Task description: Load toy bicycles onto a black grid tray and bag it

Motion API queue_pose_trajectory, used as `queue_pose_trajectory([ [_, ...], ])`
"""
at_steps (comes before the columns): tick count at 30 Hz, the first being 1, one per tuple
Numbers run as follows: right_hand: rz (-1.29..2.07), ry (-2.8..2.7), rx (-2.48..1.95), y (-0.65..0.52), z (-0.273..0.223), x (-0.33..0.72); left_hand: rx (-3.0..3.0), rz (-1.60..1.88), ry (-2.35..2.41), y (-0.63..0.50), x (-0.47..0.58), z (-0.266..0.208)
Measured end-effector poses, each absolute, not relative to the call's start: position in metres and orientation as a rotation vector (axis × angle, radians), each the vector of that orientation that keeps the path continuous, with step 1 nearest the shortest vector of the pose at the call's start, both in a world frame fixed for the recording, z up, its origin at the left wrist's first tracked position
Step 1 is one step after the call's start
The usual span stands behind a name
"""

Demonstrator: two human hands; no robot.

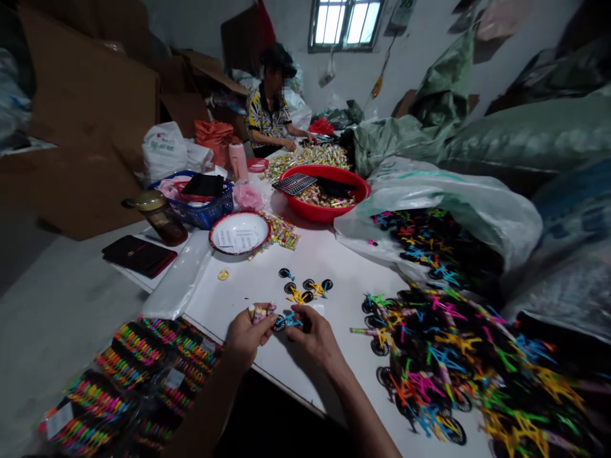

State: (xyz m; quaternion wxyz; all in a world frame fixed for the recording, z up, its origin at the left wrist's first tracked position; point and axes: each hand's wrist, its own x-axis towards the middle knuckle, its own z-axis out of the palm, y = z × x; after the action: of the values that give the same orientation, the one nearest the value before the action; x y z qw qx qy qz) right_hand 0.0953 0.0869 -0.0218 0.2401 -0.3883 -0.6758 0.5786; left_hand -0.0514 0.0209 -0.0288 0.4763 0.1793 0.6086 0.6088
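My left hand [247,336] is closed around several small printed tubes [259,313] that look like wrapped candy; their ends stick up past the fingers. Between both hands is a small blue toy bicycle [289,319] with black wheels. My right hand [312,337] pinches its frame, while the left thumb is close to one wheel. Just beyond, on the white table [258,286], lie yellow toy bicycles [300,295] and a blue piece with a black wheel [286,273]. A yellow ring [223,275] lies farther left.
Many toy bicycles [429,362] are heaped at right, below an open plastic bag [518,219] of more. Behind stand a red basin [305,211], an enamel bowl [241,233], a blue basket [205,213] and a jar [160,219]. Bagged bundles [138,381] lie lower left. Another person [270,114] sits across.
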Motion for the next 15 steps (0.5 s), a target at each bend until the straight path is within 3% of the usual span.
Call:
queue_pose_trajectory([
  [4,1.95,-1.678,-0.964,0.084,-0.02,0.105,0.608,1.411,1.596,0.017,-0.047,-0.027],
  [12,1.658,-1.673,-1.046,0.087,-0.001,0.117,0.62,1.337,1.598,0.004,-0.038,-0.037],
  [15,1.814,-1.641,-1.062,0.083,-0.002,0.114,0.654,1.298,1.495,-0.001,-0.032,-0.035],
])
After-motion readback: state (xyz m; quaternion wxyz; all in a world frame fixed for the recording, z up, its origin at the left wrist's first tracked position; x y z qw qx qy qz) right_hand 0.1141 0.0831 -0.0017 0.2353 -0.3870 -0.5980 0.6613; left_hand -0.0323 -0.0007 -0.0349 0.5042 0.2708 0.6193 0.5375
